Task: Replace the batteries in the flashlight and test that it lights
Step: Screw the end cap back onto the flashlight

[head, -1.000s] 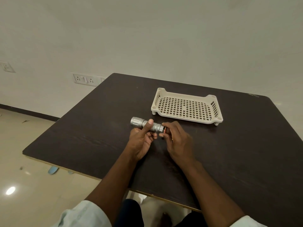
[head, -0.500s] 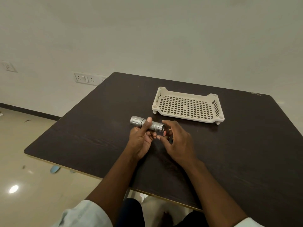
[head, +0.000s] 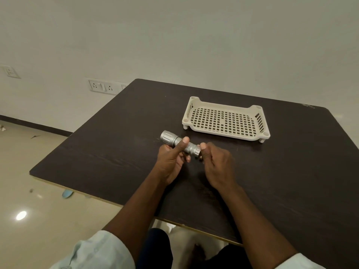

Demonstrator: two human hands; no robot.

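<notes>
My left hand (head: 172,162) grips the silver flashlight (head: 179,142) around its barrel, thumb on top. It holds the flashlight level above the dark table (head: 116,152), head pointing far left and open tail end to the right. My right hand (head: 217,164) is closed right at that tail end, thumb tip against the rim. Its curled fingers pinch a small dark piece, the battery (head: 200,157), which is mostly hidden by them. No tail cap is in view.
A cream perforated plastic tray (head: 252,137) stands on short feet just beyond the hands, with nothing in it. The table's left edge drops to a tiled floor. Wall sockets (head: 101,87) sit on the wall behind it.
My right hand has closed in on the tail end again, and the reddish piece seen there half a second ago is now covered by the fingers. The left hand still holds the flashlight the same way.
</notes>
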